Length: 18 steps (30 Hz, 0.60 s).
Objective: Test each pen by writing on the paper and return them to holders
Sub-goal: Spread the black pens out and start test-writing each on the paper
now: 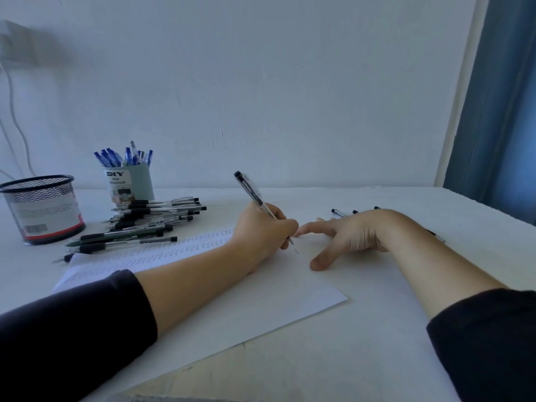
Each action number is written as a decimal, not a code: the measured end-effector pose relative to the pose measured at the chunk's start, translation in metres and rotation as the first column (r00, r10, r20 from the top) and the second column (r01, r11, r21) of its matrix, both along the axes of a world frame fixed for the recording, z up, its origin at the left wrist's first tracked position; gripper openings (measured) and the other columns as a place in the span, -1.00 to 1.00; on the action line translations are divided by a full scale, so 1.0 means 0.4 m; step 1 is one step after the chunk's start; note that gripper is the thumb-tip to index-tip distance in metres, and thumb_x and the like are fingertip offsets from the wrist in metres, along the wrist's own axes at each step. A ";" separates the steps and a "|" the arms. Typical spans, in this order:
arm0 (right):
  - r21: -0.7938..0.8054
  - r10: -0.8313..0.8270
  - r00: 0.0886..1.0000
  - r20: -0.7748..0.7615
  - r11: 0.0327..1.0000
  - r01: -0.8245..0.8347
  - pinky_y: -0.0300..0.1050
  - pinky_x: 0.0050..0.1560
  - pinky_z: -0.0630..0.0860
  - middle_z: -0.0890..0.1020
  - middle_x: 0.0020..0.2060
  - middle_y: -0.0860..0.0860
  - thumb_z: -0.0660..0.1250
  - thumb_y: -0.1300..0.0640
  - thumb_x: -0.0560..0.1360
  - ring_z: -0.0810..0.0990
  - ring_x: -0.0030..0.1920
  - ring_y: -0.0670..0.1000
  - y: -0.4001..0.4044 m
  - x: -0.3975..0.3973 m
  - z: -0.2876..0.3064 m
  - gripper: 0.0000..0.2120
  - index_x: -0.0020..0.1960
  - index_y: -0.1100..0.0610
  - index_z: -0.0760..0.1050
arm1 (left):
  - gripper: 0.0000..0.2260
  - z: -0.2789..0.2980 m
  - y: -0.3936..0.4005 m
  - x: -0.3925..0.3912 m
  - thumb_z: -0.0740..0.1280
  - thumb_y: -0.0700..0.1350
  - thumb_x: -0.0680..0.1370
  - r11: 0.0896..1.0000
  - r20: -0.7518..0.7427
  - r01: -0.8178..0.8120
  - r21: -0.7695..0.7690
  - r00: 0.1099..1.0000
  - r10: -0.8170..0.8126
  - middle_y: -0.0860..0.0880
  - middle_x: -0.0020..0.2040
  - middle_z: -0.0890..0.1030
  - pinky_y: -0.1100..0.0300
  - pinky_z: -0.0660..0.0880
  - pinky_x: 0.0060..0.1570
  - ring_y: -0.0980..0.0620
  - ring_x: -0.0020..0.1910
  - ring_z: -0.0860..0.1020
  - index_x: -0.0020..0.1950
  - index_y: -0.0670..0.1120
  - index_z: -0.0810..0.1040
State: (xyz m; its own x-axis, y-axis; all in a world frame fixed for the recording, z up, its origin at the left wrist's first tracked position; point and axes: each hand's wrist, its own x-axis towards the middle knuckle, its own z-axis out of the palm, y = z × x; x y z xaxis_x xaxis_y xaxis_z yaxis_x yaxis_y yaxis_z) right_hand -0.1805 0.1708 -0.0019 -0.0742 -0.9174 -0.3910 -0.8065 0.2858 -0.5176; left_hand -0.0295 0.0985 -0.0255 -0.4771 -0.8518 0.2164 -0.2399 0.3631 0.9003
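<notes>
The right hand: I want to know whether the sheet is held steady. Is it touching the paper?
Touching. The head view shows the right hand spread flat with its thumb tip and fingertips pressed on the paper, beside the left hand writing with a pen.

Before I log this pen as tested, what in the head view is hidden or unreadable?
- Pen tip: the left hand gripping it hides most of it, so fresh ink cannot be confirmed.
- Writing on the paper: rows too small to read.
- Pens behind the right hand: the hand hides all but their ends; count unclear.
- Mesh holder: contents not discernible.
- Upper-left wall object: blurred.
</notes>
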 end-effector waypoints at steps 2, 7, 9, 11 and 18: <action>-0.002 -0.004 1.000 0.009 1.000 0.004 0.00 0.41 0.26 0.14 0.44 -0.15 0.50 -0.07 0.35 0.17 0.45 -0.02 0.000 -0.001 -0.001 -0.44 0.16 -0.47 0.28 | -0.88 0.001 0.004 0.001 0.29 -0.28 0.36 0.999 0.026 -0.008 -0.033 1.000 0.009 -0.08 -0.53 0.51 0.37 0.24 -0.56 0.15 -0.66 0.33 -0.38 -0.18 0.48; -0.014 -0.004 1.000 -0.003 1.000 0.004 -0.01 0.40 0.25 0.16 0.42 -0.16 0.49 -0.07 0.36 0.17 0.44 -0.02 -0.001 -0.001 -0.001 -0.44 0.20 -0.45 0.29 | -0.83 -0.002 0.003 -0.002 0.31 -0.26 0.35 0.998 0.057 -0.003 -0.063 0.998 0.006 -0.03 -0.58 0.49 0.25 0.35 -0.40 0.04 -0.52 0.39 -0.45 -0.14 0.47; -0.015 -0.006 1.000 -0.005 1.000 0.006 0.01 0.40 0.27 0.18 0.42 -0.16 0.49 -0.07 0.35 0.19 0.44 -0.01 -0.001 -0.001 0.001 -0.42 0.23 -0.43 0.29 | -0.83 -0.004 0.001 -0.003 0.31 -0.26 0.36 0.998 0.064 0.000 -0.070 0.998 0.004 -0.03 -0.58 0.49 0.23 0.36 -0.38 0.03 -0.50 0.40 -0.44 -0.14 0.47; -0.009 -0.009 1.000 0.013 1.000 0.009 0.03 0.38 0.32 0.20 0.40 -0.16 0.50 -0.05 0.35 0.24 0.41 0.00 0.000 0.000 0.002 -0.43 0.21 -0.42 0.31 | -0.82 -0.005 0.001 -0.004 0.31 -0.25 0.36 0.997 0.070 0.006 -0.078 0.998 0.000 -0.02 -0.58 0.48 0.23 0.36 -0.37 0.02 -0.49 0.40 -0.45 -0.13 0.46; 0.021 -0.015 0.998 0.055 1.000 0.014 0.03 0.33 0.40 0.22 0.40 -0.12 0.50 0.01 0.37 0.34 0.37 0.03 -0.003 -0.004 0.003 -0.48 0.13 -0.41 0.32 | -0.78 -0.006 -0.003 -0.009 0.30 -0.26 0.36 0.996 0.069 0.012 -0.091 0.998 -0.006 0.00 -0.61 0.45 0.23 0.35 -0.39 -0.01 -0.46 0.43 -0.48 -0.12 0.42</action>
State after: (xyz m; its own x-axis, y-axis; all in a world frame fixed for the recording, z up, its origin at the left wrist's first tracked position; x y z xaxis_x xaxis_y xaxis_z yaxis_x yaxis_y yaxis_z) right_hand -0.1821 0.1694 -0.0009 -0.0653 -0.9083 -0.4132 -0.7725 0.3082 -0.5553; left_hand -0.0332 0.0971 -0.0277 -0.5013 -0.8255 0.2593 -0.2963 0.4453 0.8449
